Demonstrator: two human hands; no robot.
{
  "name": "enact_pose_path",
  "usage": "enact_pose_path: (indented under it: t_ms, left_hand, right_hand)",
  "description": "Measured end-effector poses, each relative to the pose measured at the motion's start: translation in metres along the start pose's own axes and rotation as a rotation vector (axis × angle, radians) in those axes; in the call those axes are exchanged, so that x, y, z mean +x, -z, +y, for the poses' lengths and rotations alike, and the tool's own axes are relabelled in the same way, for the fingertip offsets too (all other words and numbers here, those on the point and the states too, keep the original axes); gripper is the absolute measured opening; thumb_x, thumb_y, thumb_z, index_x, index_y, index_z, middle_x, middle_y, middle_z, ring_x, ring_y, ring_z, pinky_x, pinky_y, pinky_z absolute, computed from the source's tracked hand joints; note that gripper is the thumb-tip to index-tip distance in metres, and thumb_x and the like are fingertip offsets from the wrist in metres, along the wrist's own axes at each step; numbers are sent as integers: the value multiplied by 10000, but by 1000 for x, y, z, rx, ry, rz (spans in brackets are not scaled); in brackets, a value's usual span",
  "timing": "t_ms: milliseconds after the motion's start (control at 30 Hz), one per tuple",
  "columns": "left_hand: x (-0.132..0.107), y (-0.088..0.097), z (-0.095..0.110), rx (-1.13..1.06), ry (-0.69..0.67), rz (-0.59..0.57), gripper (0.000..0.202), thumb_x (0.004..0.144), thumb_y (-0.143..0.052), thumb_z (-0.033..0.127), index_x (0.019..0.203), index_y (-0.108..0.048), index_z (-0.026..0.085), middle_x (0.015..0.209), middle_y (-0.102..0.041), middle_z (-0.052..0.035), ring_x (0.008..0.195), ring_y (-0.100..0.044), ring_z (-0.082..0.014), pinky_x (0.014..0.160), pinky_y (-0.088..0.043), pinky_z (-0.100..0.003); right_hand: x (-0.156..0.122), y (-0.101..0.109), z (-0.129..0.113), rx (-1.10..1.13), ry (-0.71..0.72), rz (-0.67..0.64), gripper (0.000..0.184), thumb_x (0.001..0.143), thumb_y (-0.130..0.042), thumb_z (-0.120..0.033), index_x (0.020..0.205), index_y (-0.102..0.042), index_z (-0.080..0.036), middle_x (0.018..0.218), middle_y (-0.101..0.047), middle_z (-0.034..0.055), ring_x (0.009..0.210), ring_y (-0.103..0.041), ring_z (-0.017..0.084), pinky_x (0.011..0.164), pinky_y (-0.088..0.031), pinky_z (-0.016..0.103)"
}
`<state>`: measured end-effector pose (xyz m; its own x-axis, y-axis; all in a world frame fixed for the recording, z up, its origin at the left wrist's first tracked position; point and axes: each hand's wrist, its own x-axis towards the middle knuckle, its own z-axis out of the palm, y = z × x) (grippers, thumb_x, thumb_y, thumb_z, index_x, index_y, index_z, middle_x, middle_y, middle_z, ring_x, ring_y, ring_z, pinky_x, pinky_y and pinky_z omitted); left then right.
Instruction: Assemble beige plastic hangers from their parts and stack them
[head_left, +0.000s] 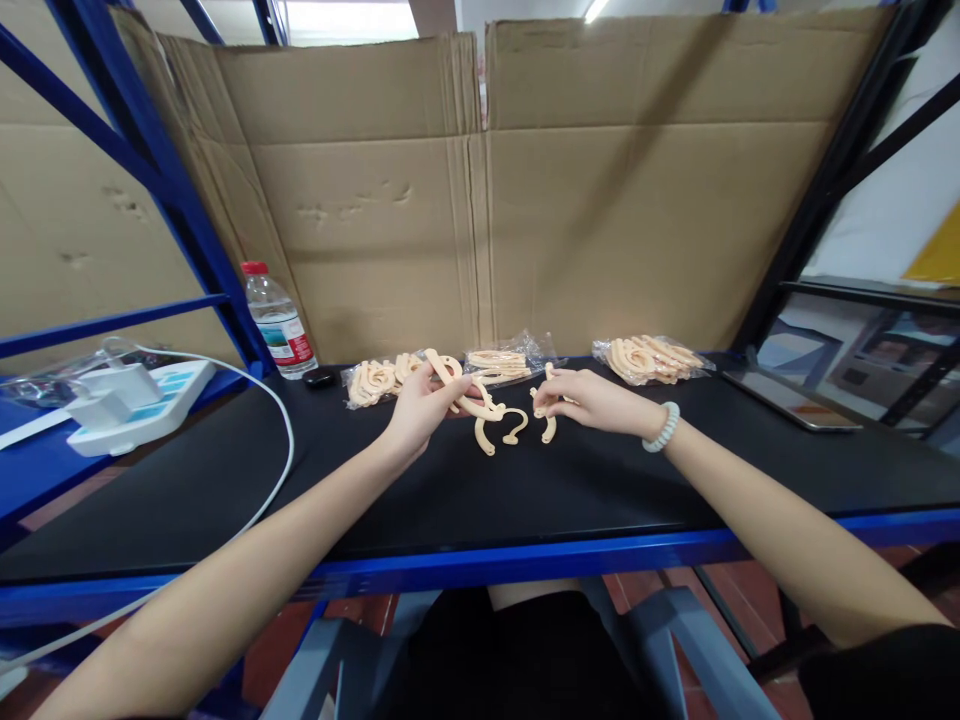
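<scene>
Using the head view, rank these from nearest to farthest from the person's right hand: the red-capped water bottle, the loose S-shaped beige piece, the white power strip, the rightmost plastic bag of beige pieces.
From the right hand:
1. S-shaped beige piece, just left
2. Rightmost plastic bag of beige pieces, beyond, rightward
3. Red-capped water bottle, back left
4. White power strip, far left

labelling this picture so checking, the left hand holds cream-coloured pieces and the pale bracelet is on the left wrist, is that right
Not quite: the pale bracelet is on the right wrist, as the head view shows. The left hand does hold cream-coloured pieces.
</scene>
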<state>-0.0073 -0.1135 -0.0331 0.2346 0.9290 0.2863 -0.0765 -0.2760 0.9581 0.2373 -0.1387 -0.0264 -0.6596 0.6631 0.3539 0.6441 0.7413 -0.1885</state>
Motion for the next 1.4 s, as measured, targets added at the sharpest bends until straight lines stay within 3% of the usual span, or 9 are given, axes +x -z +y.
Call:
enact_pose_path:
  t_ms: [200,433,667,933,1400]
  left_hand:
    - [-1,-1,1,-13,4,-12,292,707,-699,263,844,-463,158,723,-687,-48,622,-689,-186,530,-533,-238]
    - [-2,-1,1,5,1,-22,284,728,-685,263,853,-451,161,752,-690,-61,644,-693,-191,550,-538,-241]
    - [-1,0,1,-10,-4,-12,295,722,-689,254,857,-441,166,764,-700,-69,648,-698,-194,570,-551,-255]
    - [-2,-2,2,7,-11,-14,272,725,-682,250,851,-456,167,758,-699,-63,643,-696,-191,561,-543,-244]
    - [-3,-3,3,7,-22,-26,270,732,-681,254,840,-448,168,747,-696,-58,642,-696,-194,557,-543,-246]
  right_hand:
    - [4,-15,-2,56,94,-56,129,888,-519,-149,873,-647,-150,850,-655,56,806,-594,156,760,-462,307]
    - [4,-17,0,37,85,-80,132,878,-536,-131,876,-666,-154,818,-674,49,841,-581,166,777,-459,316]
    - [4,-17,0,22,107,-4,106,869,-555,-127,860,-659,-147,811,-674,48,823,-546,172,779,-443,323]
    - [7,-24,0,34,60,-92,117,867,-555,-123,882,-669,-146,799,-682,47,836,-551,178,766,-441,318]
    - [7,-29,8,5,55,-91,160,876,-532,-118,907,-685,-151,857,-690,57,859,-568,176,804,-447,329]
